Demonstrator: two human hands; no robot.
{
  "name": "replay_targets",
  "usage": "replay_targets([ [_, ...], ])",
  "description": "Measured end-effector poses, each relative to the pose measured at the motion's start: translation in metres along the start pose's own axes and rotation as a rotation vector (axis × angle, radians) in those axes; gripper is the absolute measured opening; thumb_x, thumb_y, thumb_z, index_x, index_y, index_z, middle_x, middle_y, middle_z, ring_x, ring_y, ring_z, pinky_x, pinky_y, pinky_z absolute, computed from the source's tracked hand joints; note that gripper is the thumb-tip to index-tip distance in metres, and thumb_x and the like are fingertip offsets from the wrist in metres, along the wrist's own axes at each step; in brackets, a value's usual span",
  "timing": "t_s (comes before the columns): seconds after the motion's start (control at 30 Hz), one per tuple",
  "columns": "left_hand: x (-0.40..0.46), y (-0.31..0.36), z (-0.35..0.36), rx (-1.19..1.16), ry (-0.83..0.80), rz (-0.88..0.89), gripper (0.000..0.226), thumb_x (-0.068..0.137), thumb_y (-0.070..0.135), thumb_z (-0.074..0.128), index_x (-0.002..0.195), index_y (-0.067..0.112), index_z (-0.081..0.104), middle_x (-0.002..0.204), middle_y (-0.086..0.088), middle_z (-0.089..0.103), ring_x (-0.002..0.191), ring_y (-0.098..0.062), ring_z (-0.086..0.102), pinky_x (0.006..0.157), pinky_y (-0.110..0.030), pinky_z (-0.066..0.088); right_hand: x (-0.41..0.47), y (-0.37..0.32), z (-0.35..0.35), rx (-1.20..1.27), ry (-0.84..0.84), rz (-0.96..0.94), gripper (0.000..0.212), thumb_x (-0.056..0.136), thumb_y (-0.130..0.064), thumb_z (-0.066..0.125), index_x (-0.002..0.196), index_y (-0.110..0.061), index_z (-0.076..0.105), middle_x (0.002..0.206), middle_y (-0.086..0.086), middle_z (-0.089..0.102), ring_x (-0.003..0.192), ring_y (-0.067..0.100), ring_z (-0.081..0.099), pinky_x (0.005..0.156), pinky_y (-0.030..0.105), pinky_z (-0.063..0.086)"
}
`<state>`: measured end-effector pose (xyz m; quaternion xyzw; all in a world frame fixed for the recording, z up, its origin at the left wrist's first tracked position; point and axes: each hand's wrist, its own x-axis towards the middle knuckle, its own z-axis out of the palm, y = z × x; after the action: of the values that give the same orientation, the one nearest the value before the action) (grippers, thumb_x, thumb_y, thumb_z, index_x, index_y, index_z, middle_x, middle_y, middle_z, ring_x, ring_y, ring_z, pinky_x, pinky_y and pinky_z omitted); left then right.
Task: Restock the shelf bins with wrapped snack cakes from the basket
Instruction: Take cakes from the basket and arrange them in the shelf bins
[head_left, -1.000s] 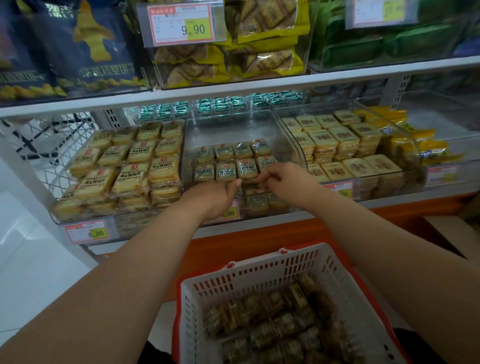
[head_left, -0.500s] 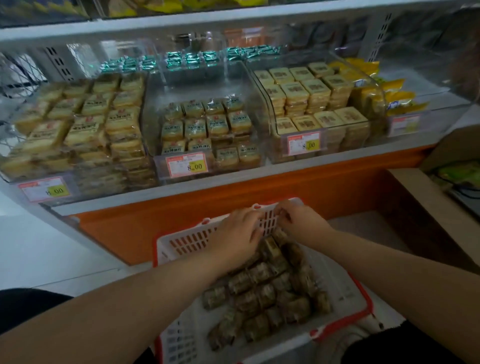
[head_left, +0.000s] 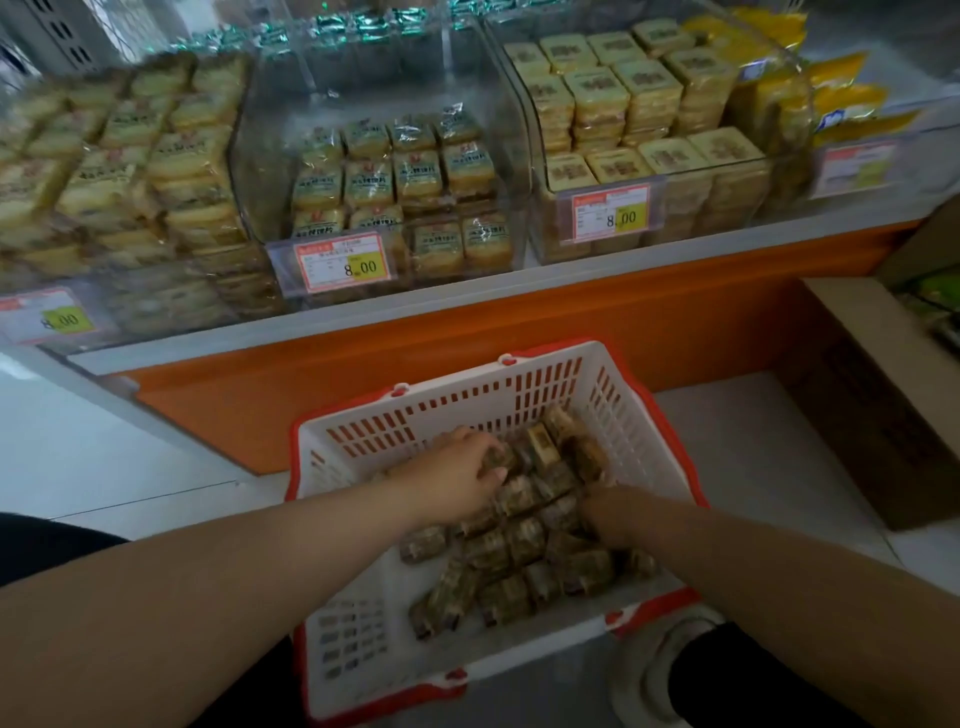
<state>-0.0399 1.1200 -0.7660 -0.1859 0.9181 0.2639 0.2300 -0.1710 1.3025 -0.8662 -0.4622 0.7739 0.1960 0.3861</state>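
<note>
A white basket (head_left: 524, 387) with a red rim stands on the floor below the shelf and holds several wrapped snack cakes (head_left: 519, 551). My left hand (head_left: 452, 475) is down in the basket, its fingers curled over a cake near the far side of the pile. My right hand (head_left: 610, 512) digs into the pile on the right, its fingers buried among the cakes. On the shelf above, the clear middle bin (head_left: 395, 176) is partly filled with the same wrapped cakes.
Fuller clear bins stand left (head_left: 119, 171) and right (head_left: 644, 119) of the middle one, each with an 8.00 price tag. An orange shelf base (head_left: 467, 332) runs behind the basket. A cardboard box (head_left: 872, 395) sits on the floor at the right.
Both hands came down from the middle bin into the basket and have sunk deeper into the cake pile. The view has tilted down toward the basket.
</note>
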Motion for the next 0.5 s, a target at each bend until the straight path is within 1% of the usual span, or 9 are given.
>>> replay_targets([
  [0.03,0.001,-0.002,-0.001,-0.015,0.007,0.001,0.038,0.100,0.046,0.046,0.133,0.027,0.048,0.138,0.002,0.045,0.120,-0.016,0.046,0.095,-0.030,0.041,-0.001,-0.001,-0.001,0.031,0.036,0.007,0.031,0.096,-0.017,0.055,0.124,-0.003,0.060,0.127,0.018,0.057,0.112,0.033,0.058,0.091,0.036,0.047],
  [0.1,0.001,-0.003,-0.004,-0.049,0.035,0.003,0.037,0.100,0.043,0.048,0.134,0.026,0.048,0.138,0.003,0.046,0.121,-0.015,0.046,0.096,-0.028,0.040,-0.001,-0.004,-0.010,0.204,0.089,0.038,0.029,0.095,-0.021,0.057,0.119,-0.006,0.063,0.121,0.015,0.061,0.104,0.025,0.060,0.089,0.034,0.049],
  [0.17,0.002,-0.005,-0.007,-0.098,0.063,-0.010,0.038,0.098,0.039,0.054,0.134,0.027,0.049,0.140,0.003,0.045,0.124,-0.015,0.046,0.101,-0.030,0.041,-0.001,-0.004,-0.031,0.552,0.100,0.053,0.021,0.093,-0.014,0.061,0.112,-0.009,0.069,0.108,0.006,0.065,0.093,0.017,0.058,0.084,0.028,0.050],
  [0.2,0.002,-0.006,-0.008,-0.119,0.061,-0.013,0.041,0.096,0.037,0.058,0.134,0.028,0.049,0.141,0.003,0.045,0.126,-0.015,0.045,0.104,-0.032,0.041,-0.001,-0.004,-0.044,0.777,0.068,0.055,0.019,0.091,-0.010,0.064,0.108,-0.009,0.071,0.101,0.003,0.066,0.090,0.015,0.059,0.083,0.026,0.051],
  [0.27,0.003,-0.009,-0.011,-0.133,0.019,-0.001,0.051,0.088,0.036,0.068,0.135,0.028,0.048,0.139,0.005,0.045,0.126,-0.014,0.044,0.107,-0.034,0.041,-0.004,-0.005,-0.069,1.184,-0.017,0.045,0.015,0.089,-0.008,0.067,0.104,-0.009,0.072,0.095,0.005,0.069,0.086,0.016,0.064,0.080,0.029,0.055],
  [0.33,0.001,-0.009,-0.015,-0.157,-0.026,0.048,0.061,0.082,0.037,0.076,0.134,0.024,0.047,0.129,0.010,0.047,0.121,-0.011,0.047,0.105,-0.034,0.042,-0.010,-0.009,-0.091,1.447,-0.117,-0.002,0.019,0.092,-0.013,0.065,0.110,-0.008,0.067,0.099,0.008,0.071,0.084,0.016,0.064,0.073,0.025,0.051],
  [0.4,-0.002,-0.007,-0.017,-0.248,-0.035,0.064,0.063,0.079,0.035,0.080,0.131,0.021,0.047,0.121,0.012,0.050,0.116,-0.011,0.051,0.102,-0.034,0.045,-0.018,-0.017,-0.109,1.560,-0.177,-0.065,0.025,0.094,-0.021,0.063,0.115,-0.007,0.063,0.097,0.007,0.071,0.075,0.012,0.064,0.063,0.017,0.047],
  [0.47,-0.004,-0.008,-0.020,-0.309,0.002,0.026,0.059,0.080,0.029,0.079,0.129,0.020,0.048,0.118,0.009,0.056,0.111,-0.013,0.056,0.098,-0.035,0.049,-0.028,-0.026,-0.124,1.590,-0.187,-0.111,0.029,0.094,-0.029,0.062,0.114,-0.009,0.061,0.085,0.005,0.067,0.060,0.008,0.062,0.049,0.016,0.046],
  [0.5,-0.005,-0.009,-0.023,-0.324,0.024,0.004,0.055,0.081,0.025,0.078,0.127,0.020,0.049,0.116,0.006,0.059,0.107,-0.014,0.059,0.096,-0.037,0.051,-0.032,-0.029,-0.129,1.580,-0.183,-0.123,0.032,0.094,-0.034,0.060,0.115,-0.010,0.061,0.083,0.005,0.065,0.055,0.007,0.061,0.046,0.016,0.046],
])
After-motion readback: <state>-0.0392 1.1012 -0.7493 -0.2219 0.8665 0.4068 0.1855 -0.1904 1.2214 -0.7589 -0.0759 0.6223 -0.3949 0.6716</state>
